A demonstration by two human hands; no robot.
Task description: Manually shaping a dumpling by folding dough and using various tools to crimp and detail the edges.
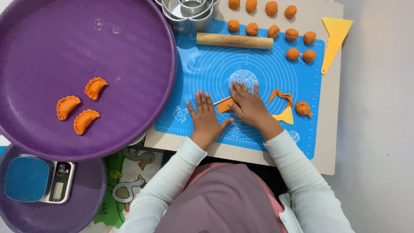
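Observation:
My left hand (204, 116) lies flat, fingers apart, on the blue silicone mat (202, 69). My right hand (246, 103) presses down on a folded piece of orange dough (224, 106), which shows only at the hand's left edge. A thin metal tool (221, 101) pokes out between the two hands, touching the dough. Orange dough scraps (282, 96) and a small lump (303, 108) sit just right of my right hand, beside a small yellow scraper (284, 116).
A big purple tray (51, 39) at left holds three crimped orange pastries (82, 105). A wooden rolling pin (235, 40), several dough balls (293, 43), metal cutters (189, 11) and a larger yellow scraper (334, 39) lie at the far side. A kitchen scale (36, 179) sits bottom left.

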